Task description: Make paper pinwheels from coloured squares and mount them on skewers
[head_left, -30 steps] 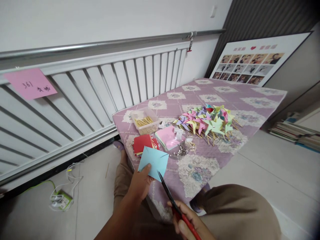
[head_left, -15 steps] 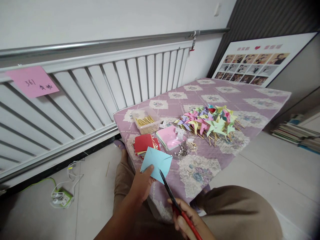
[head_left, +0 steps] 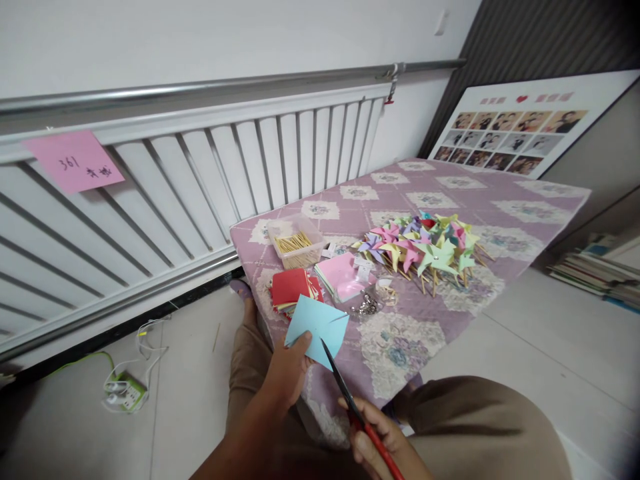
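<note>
The left hand (head_left: 287,370) pinches the near corner of a blue paper square (head_left: 317,329), held just above the near left edge of the table (head_left: 450,200). The right hand (head_left: 380,447) has its grip closed around the red handles of the scissors (head_left: 350,400), whose dark blades point up at the paper's near edge. Just beyond lie a red paper stack (head_left: 293,288) and pink paper (head_left: 340,275), with pinwheels (head_left: 425,243) to the right.
</note>
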`<state>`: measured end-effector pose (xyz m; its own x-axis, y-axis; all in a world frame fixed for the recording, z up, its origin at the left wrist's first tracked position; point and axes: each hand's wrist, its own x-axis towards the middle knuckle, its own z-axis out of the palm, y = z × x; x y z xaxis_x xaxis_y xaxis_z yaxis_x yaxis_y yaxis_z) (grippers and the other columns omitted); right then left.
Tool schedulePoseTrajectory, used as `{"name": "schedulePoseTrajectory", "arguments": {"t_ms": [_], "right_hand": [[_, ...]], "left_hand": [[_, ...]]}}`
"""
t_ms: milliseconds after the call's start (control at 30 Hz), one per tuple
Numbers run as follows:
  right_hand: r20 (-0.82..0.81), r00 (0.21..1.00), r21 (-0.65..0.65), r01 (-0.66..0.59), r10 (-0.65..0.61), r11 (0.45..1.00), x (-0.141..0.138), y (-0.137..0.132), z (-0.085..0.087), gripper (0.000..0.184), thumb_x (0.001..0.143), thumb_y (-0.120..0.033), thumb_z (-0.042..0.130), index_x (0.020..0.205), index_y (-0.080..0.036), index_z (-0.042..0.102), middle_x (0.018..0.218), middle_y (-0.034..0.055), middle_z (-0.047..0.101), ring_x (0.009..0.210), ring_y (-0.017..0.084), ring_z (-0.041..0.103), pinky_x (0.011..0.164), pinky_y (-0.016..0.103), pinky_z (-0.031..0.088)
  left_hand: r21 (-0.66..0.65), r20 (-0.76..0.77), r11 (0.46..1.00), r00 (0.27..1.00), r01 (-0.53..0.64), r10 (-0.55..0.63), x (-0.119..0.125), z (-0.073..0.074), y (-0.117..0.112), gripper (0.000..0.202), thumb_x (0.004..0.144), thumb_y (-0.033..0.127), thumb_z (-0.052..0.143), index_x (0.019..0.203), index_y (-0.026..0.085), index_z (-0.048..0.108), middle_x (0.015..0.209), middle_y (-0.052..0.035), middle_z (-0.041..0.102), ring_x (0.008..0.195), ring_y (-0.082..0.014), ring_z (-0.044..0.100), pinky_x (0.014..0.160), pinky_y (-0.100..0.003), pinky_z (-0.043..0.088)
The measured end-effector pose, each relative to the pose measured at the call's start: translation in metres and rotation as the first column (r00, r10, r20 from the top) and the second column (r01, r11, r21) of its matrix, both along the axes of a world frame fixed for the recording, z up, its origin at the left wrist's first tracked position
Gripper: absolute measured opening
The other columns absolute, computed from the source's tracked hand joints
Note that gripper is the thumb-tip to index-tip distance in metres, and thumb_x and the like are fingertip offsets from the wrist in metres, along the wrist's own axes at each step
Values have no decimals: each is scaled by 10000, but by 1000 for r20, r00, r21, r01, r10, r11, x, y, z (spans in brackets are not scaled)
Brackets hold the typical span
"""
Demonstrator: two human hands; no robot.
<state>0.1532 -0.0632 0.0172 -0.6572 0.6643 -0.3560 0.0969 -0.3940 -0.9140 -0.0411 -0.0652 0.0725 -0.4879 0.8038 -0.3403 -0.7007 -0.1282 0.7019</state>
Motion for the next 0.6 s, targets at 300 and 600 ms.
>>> {"name": "schedulePoseTrajectory", "arguments": {"t_ms": [300,600], "right_hand": [[21,994,-25,-107,107,994,0,4,-5,687,687,-637,688,1224,-223,573,586,-64,490,432,65,373,416,180,260],[79,994,-29,-76,78,997,0,1,0,661,657,-617,709,1182,-226,614,572,-50,520,426,87,395,411,206,300]], "left_hand": [[-6,5,1000,1000,-6,6,1,-3,-1,285,647,267,799,860,143,657,773,-24,665,694,-150,598,661,-289,498],[-3,21,1000,1000,-19,19,2,-5,-2,337,634,272,809,888,117,649,804,-45,671,719,-159,609,707,-320,508]]}}
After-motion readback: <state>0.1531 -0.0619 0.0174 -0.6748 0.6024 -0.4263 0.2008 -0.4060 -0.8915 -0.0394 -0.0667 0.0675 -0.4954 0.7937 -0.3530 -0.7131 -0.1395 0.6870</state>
